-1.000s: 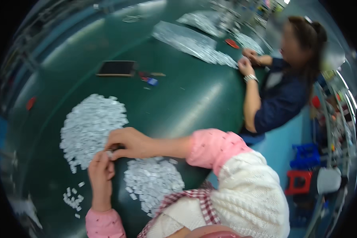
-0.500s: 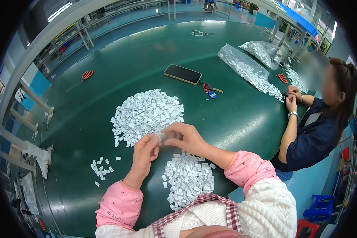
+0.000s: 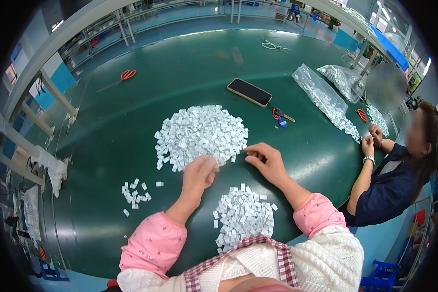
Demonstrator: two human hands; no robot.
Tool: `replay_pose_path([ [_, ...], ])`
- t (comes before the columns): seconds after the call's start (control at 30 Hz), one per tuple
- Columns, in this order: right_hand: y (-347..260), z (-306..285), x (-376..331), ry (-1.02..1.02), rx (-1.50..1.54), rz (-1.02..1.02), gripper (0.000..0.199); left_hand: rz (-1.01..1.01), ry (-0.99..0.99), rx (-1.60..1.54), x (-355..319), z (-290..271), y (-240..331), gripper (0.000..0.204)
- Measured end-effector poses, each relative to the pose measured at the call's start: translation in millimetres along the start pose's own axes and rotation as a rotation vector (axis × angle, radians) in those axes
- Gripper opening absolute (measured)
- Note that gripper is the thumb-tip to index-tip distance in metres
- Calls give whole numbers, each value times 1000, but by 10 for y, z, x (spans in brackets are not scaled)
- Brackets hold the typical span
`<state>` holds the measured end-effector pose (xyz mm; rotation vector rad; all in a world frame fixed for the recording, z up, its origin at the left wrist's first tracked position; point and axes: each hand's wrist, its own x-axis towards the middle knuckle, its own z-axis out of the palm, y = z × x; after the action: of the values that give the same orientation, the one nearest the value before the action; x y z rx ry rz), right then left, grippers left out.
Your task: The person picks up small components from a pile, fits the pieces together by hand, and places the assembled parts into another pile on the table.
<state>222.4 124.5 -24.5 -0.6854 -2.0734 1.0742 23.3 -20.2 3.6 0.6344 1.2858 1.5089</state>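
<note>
Fingers of our left hand [image 3: 198, 171] curl loosely at the near edge of the big pile of small white packets [image 3: 200, 134]; our right hand [image 3: 267, 160], fingers spread and empty, rests just right of it.

Three heaps of small white packets on the green table: the big pile [image 3: 200, 135] at centre, a smaller pile [image 3: 243, 216] at six o'clock, a scattered handful [image 3: 135, 191] at eight. Two clear bags of packets, one long [image 3: 326, 100], one bunched [image 3: 343, 80], at two o'clock. One black phone [image 3: 249, 92]. Three red scissors: [image 3: 127, 74] at eleven, [image 3: 279, 114], [image 3: 361, 115]. Two people.
</note>
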Motion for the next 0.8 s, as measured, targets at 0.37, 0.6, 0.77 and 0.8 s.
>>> replay_pose_path([
  [0.37,165,-78,45,32,19,16,18,636,362,480,-38,-372,-369,17],
  [0.6,22,-19,6,-94,97,-22,16,692,538,543,-142,-490,-316,17],
  [0.77,301,-177,39,-282,145,-123,15,628,574,556,-186,-468,-322,17],
  [0.8,330,-214,88,-343,182,-107,13,605,593,556,-176,-473,-330,17],
])
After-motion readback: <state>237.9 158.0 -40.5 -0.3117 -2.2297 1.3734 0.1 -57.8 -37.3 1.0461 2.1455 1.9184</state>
